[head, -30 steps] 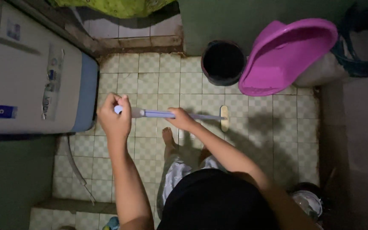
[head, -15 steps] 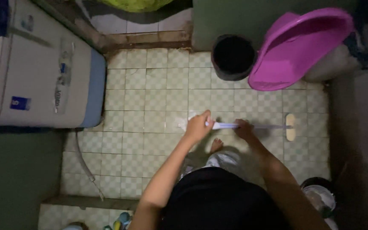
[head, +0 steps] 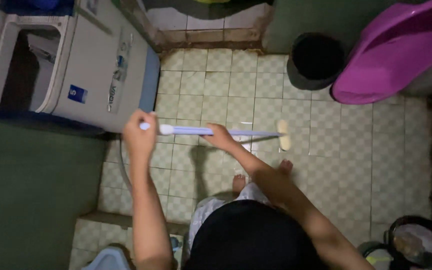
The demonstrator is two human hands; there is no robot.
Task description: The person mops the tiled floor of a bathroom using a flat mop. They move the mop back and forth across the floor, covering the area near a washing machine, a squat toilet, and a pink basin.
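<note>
I look straight down at a checked green tile floor (head: 326, 165). My left hand (head: 140, 136) grips the top end of a pale blue long-handled floor brush (head: 196, 131). My right hand (head: 218, 136) holds the same handle farther along. The brush's cream head (head: 284, 135) rests on the tiles just ahead of my bare feet (head: 286, 167). The handle runs left to right across the view.
A white washing machine (head: 91, 65) with an open lid stands at the upper left. A black bucket (head: 316, 60) and a tilted magenta basin (head: 396, 50) sit at the back right. Another bucket (head: 416, 242) is at the lower right. A grey hose (head: 122, 170) runs along the left wall.
Both hands have pulled the brush back to the left; its head slid from the right side of the floor toward the middle. The view has shifted left as well.
</note>
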